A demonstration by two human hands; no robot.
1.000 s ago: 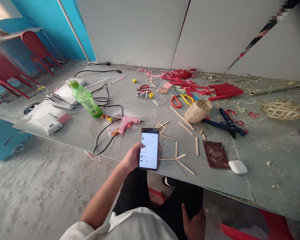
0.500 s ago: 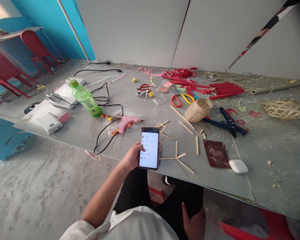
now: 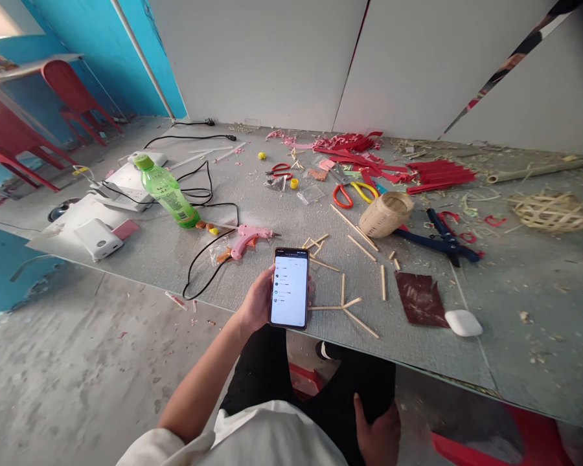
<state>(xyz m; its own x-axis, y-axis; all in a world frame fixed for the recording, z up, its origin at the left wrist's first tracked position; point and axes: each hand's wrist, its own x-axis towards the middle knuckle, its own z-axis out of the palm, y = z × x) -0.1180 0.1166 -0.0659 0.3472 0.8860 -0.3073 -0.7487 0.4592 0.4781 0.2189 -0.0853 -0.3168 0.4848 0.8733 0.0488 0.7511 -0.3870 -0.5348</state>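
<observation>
Phone (image 3: 290, 288), screen lit and facing up, sits in the left hand (image 3: 257, 304) just above the near edge of the desk (image 3: 515, 336); the fingers wrap its left side, with fingertips showing at the right edge. The right hand (image 3: 379, 433) lies flat on the dark-clad thigh below the desk, fingers loose and grasping nothing. Thin wooden sticks (image 3: 344, 304) lie on the desk just right of the phone, one joined into a rough cross shape. A pink glue gun (image 3: 249, 236) with a black cord rests just beyond the phone, to its left. Farther left stands a green bottle (image 3: 168, 192), tilted in this view. A small woven basket (image 3: 385, 214) lies on its side near blue pliers (image 3: 442, 241), with a brown sheet (image 3: 420, 299) and a white case (image 3: 463, 322) closer to the desk's near edge. Red paper strips (image 3: 418, 173) litter the far side.
</observation>
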